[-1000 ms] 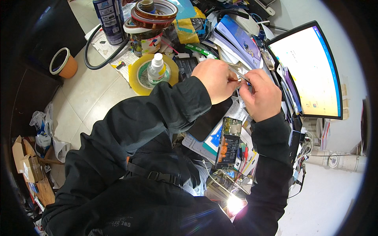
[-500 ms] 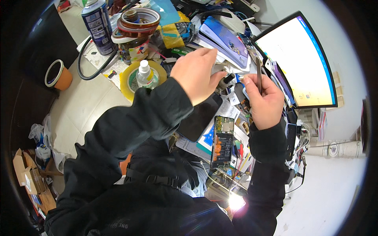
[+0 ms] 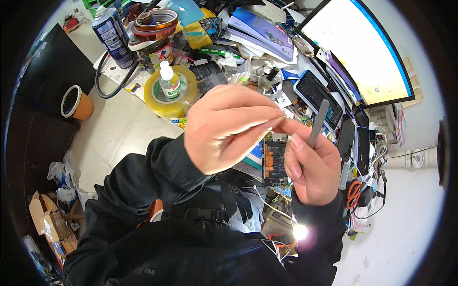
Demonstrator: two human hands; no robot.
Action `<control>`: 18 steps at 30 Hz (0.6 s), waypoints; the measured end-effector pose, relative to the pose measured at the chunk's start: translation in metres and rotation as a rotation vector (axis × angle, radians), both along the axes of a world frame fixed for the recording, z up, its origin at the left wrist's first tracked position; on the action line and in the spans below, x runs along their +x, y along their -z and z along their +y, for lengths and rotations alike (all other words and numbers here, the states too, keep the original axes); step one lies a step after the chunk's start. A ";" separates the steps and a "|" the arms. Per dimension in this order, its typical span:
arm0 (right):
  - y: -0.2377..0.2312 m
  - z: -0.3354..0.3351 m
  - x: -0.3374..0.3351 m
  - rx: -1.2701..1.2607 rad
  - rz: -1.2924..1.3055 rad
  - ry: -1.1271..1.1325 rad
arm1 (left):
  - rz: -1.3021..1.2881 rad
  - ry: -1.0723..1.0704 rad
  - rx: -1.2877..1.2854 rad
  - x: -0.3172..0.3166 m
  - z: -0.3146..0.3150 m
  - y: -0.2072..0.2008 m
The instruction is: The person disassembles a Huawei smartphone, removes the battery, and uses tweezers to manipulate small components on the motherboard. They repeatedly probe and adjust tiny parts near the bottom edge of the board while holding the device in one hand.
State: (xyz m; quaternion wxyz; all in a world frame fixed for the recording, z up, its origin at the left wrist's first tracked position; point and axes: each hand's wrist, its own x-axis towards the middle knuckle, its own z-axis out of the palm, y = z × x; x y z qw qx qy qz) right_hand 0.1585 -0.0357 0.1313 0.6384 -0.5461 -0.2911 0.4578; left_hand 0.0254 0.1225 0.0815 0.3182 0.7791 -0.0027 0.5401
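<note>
My left hand is raised over the front of the desk, its thumb and fingertips pinched together. A tiny pale speck shows at those fingertips, too small to name. Close against them is my right hand, its fingers curled round a flat grey metal tool with a rounded end that sticks up past the thumb; its lower part is hidden in the hand. Below and between the hands lies an opened phone with its black battery and orange flex showing, partly covered by my hands.
Beyond my right hand a phone in a blue frame lies before the lit monitor. A small black-capped bottle stands among clutter. Left are a pump bottle in a yellow tape roll, and a spray can. A bright lamp shines near.
Both hands have drawn back from the far clutter toward me, and their fingertips have come together. The grey tool has stayed in my right hand. The view has shifted slightly.
</note>
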 end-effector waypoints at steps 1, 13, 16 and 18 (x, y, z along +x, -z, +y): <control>0.000 -0.006 -0.002 0.014 0.013 -0.004 | 0.030 0.006 -0.141 -0.010 -0.009 0.001; 0.010 -0.054 -0.035 0.273 -0.873 0.221 | 0.021 0.389 -1.531 -0.095 -0.033 0.024; 0.014 -0.046 -0.044 0.346 -0.863 0.065 | -0.001 0.432 -1.587 -0.097 -0.029 0.023; 0.016 -0.038 -0.050 0.368 -0.875 0.019 | 0.060 0.471 -1.598 -0.099 -0.026 0.021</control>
